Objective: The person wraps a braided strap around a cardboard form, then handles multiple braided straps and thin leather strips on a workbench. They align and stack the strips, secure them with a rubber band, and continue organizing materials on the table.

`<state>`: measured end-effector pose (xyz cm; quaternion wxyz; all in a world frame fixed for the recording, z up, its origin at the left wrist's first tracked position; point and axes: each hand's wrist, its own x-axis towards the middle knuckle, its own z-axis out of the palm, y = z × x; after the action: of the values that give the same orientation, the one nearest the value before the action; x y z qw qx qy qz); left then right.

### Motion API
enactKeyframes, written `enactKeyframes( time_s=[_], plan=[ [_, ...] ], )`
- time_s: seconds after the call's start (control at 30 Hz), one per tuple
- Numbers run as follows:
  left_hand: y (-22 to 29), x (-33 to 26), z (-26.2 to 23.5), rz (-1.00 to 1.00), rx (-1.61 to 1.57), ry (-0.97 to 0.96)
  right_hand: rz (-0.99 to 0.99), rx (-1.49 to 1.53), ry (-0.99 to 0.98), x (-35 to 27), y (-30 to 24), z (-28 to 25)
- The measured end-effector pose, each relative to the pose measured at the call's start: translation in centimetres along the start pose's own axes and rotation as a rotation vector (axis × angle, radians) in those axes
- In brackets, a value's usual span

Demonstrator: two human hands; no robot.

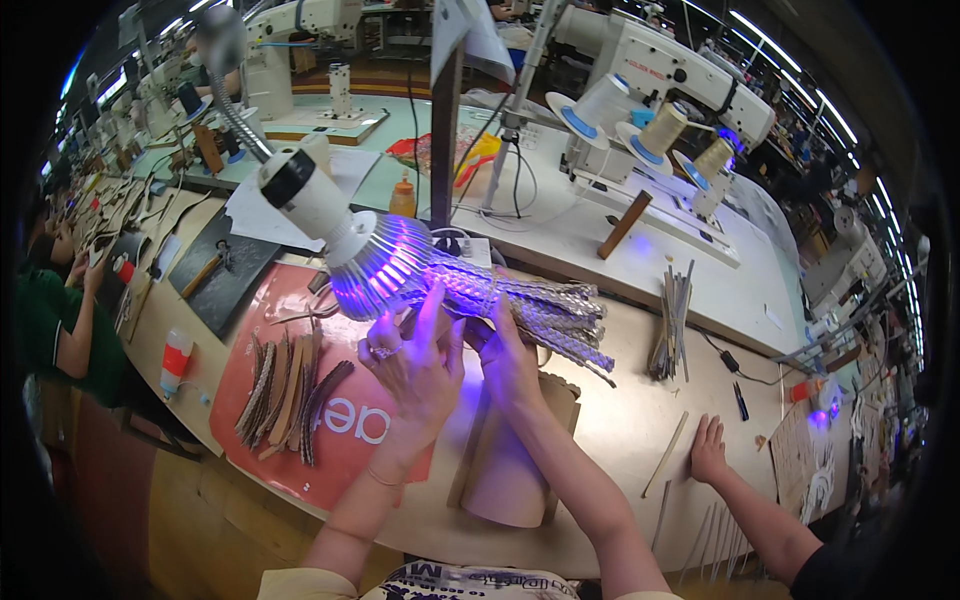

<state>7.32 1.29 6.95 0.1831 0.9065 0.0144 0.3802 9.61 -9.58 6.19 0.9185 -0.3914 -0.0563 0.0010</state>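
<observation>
A thick bundle of braided straps [545,310], lit violet at its left end, lies across my two hands just under a lamp head [380,262]. My right hand [508,365] is closed around the bundle's underside, the thumb up along its near face. My left hand [412,365], a ring on one finger, is raised at the bundle's left end. Its fingers are spread, and the index fingertip reaches the straps. The lamp partly hides that end. Below my hands a brown curved board [510,470] rests on the table.
Loose brown strips [290,390] lie on a red sheet [390,465] at left. A second strap bundle [673,325] and a black pen-like tool [740,400] are at right. Another person's hand [710,450] rests on the table; a person in green [85,320] works at far left.
</observation>
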Motion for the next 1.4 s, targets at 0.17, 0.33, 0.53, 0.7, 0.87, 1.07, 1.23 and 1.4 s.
enactKeyframes(
  time_s=[0.17,0.33,0.53,0.7,0.87,1.07,1.23,1.4],
  plan=[
    [-0.5,0.0,-0.1,0.056,0.008,0.000,-0.008,-0.006,0.025,0.0,0.5,-0.3],
    [-0.3,-0.2,-0.4,0.026,0.003,-0.029,-0.023,0.016,-0.025,0.0,0.2,0.2],
    [0.3,-0.4,-0.8,0.036,-0.163,0.032,-0.016,-0.034,0.042,0.2,-0.1,0.3],
    [1.8,-0.3,-1.5,0.164,-0.508,0.088,-0.023,-0.352,0.046,0.5,1.8,0.5],
    [1.6,2.4,-1.2,0.030,-0.268,-0.008,0.018,-0.369,-0.028,0.4,3.8,2.1],
    [-0.6,2.7,-1.1,-0.022,-0.218,0.029,0.252,-0.229,-0.080,0.4,4.0,3.6],
    [1.1,0.2,-2.8,0.083,-0.463,0.035,0.486,-0.125,-0.088,1.0,3.9,4.7],
    [3.6,-2.9,-6.4,0.930,-1.244,-0.013,0.587,-0.015,-0.145,0.9,2.3,1.6]
  ],
)
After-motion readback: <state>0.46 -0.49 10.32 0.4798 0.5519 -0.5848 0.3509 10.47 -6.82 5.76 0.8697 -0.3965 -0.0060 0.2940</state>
